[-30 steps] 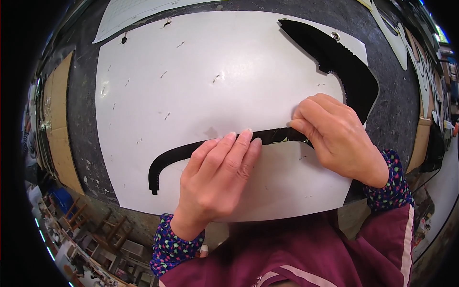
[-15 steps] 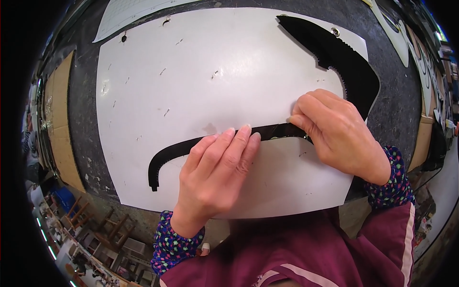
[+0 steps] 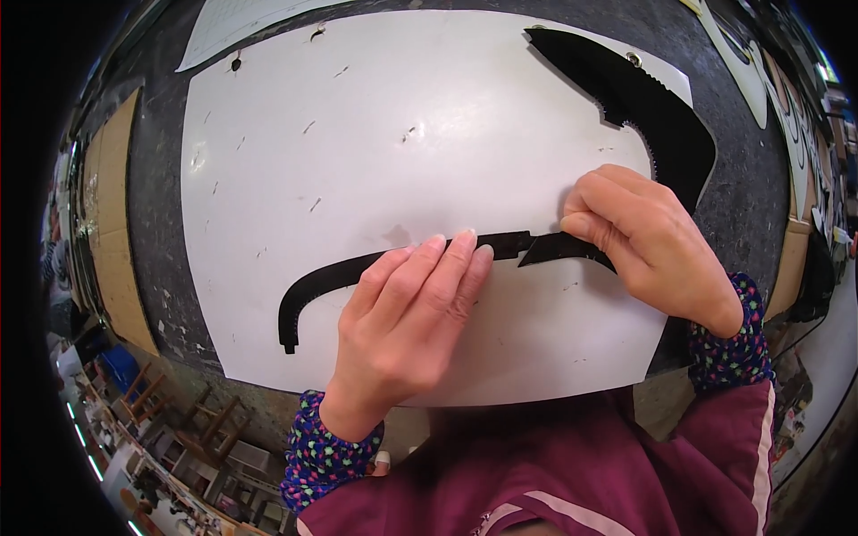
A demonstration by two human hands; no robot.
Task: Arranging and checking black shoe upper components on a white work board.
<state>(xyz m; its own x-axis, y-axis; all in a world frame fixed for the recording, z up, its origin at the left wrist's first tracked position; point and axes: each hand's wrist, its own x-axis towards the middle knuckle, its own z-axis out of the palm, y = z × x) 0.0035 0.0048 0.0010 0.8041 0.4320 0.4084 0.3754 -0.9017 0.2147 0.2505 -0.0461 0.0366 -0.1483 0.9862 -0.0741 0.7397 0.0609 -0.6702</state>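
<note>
Left hand (image 3: 407, 317) laid flat, unclenched, on black strip (image 3: 326, 275), white sheet's (image 3: 447, 179) lower middle | right hand (image 3: 648, 241) pinched on pointed black piece (image 3: 554, 251), sheet's lower right | join newly stepped; ends apparently unaligned.

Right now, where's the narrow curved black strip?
Head view, left to centre: the narrow curved black strip lies on the white sheet, beneath the left hand, its right end beside the black piece at the right hand.
</note>
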